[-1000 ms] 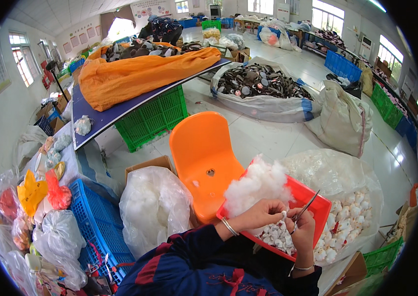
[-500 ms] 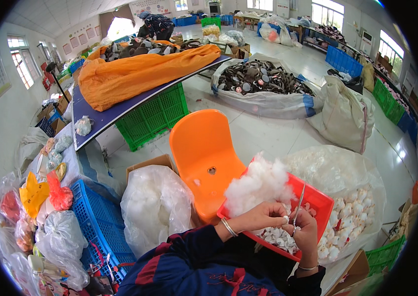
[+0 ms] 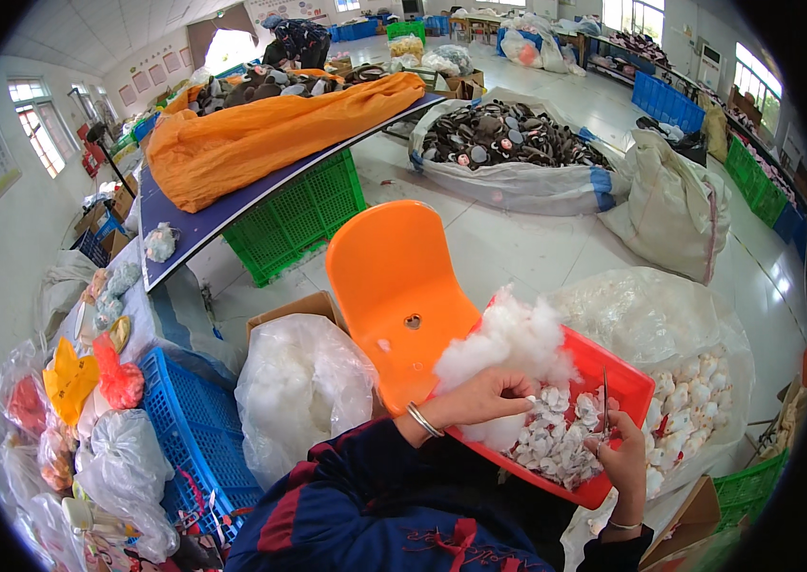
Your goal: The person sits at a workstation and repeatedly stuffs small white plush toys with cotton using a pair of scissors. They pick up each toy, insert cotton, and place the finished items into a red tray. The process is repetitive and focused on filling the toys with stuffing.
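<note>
Left hand [image 3: 484,396] closed on a pinch of white stuffing [image 3: 508,343] at the left of the red tray [image 3: 627,377], right hand [image 3: 624,456] gripping a thin metal tool [image 3: 604,405] upright, small white pieces [image 3: 556,440] lying between them, nearer the right hand.

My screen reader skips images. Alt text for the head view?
A person's left hand presses white stuffing in a red tray of small white pieces, while the right hand holds a thin metal tool; an orange chair stands behind.
</note>
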### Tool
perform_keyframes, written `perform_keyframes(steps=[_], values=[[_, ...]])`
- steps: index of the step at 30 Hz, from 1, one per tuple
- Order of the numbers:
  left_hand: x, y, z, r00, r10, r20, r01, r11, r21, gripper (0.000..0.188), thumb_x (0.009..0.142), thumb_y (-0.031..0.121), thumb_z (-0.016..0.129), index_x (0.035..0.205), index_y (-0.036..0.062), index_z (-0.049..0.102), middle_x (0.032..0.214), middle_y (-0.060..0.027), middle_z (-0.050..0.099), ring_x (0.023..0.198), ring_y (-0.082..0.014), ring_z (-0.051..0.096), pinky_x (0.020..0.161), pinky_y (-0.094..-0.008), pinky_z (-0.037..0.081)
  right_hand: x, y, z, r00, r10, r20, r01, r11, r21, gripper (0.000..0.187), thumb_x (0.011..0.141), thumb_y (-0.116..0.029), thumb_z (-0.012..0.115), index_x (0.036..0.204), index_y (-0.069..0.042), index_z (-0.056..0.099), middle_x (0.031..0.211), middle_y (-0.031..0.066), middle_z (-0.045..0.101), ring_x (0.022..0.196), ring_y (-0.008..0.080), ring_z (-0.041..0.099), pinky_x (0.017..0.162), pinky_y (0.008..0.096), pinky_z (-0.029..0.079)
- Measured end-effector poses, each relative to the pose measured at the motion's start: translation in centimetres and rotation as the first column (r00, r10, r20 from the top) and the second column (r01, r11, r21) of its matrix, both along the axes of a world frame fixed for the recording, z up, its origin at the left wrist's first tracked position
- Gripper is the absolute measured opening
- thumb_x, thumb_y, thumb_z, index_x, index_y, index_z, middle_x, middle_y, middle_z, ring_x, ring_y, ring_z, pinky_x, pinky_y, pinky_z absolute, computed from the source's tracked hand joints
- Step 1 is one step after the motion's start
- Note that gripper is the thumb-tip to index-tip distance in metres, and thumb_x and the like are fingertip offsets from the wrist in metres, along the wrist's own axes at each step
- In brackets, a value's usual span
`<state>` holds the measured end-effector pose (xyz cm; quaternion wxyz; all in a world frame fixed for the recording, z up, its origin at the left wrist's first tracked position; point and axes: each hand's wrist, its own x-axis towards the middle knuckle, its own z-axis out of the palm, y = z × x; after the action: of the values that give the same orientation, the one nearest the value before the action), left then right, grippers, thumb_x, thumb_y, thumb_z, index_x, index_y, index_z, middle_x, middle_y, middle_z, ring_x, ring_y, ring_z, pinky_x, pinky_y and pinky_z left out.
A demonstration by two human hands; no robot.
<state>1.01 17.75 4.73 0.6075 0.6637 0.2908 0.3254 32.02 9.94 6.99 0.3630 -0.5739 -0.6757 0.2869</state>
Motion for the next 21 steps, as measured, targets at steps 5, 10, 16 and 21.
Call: perform_keyframes(steps=[5, 10, 16, 21], values=[[-0.8, 0.7, -2.5, 0.92, 0.052, -0.389, 0.047, 0.97, 0.24, 0.02, 0.094, 0.019, 0.063, 0.097, -0.0005, 0.062, 0.084, -0.0161, 0.065, 0.075, -0.022, 0.059, 0.072, -0.035, 0.049, -0.2, 0.2, 1.2, 0.999, -0.038, -0.021, 0.034, 0.987, -0.159, 0.047, 0.068, -0.002, 0.085, 0.111, 0.002, 0.067, 0.085, 0.0081, 0.068, 0.08, 0.0175, 0.064, 0.077, 0.0308, 0.051], [-0.6, 0.5, -4.1, 0.889, -0.048, -0.456, 0.123, 0.983, 0.138, 0.02, 0.09, 0.018, 0.061, 0.095, -0.0017, 0.063, 0.09, -0.0196, 0.066, 0.078, -0.0285, 0.063, 0.072, -0.0394, 0.051, -0.8, 0.5, 1.7, 0.996, -0.005, 0.086, 0.031, 0.951, -0.307, 0.041, 0.068, -0.005, 0.086, 0.105, 0.003, 0.07, 0.075, 0.0078, 0.065, 0.071, 0.0171, 0.062, 0.068, 0.0306, 0.049], [-0.5, 0.5, -4.6, 0.903, -0.044, -0.427, 0.126, 0.978, 0.167, 0.02, 0.09, 0.017, 0.061, 0.095, -0.0019, 0.062, 0.092, -0.0201, 0.066, 0.079, -0.0296, 0.064, 0.073, -0.0391, 0.051, -1.8, 1.7, 1.9, 0.965, 0.15, 0.215, -0.132, 0.987, -0.094, 0.049, 0.065, -0.012, 0.087, 0.108, 0.001, 0.067, 0.097, 0.0152, 0.067, 0.095, 0.0306, 0.062, 0.084, 0.04, 0.05], [-0.4, 0.5, -4.4, 0.914, 0.062, -0.402, 0.033, 0.974, 0.225, 0.025, 0.097, 0.024, 0.059, 0.1, -0.0012, 0.061, 0.092, -0.0189, 0.067, 0.082, -0.0282, 0.064, 0.077, -0.0386, 0.051, -3.6, 3.5, 2.7, 0.769, 0.242, 0.591, -0.308, 0.951, 0.011, 0.05, 0.059, -0.02, 0.09, 0.099, -0.001, 0.067, 0.105, 0.0144, 0.061, 0.108, 0.0346, 0.054, 0.091, 0.0441, 0.047]])
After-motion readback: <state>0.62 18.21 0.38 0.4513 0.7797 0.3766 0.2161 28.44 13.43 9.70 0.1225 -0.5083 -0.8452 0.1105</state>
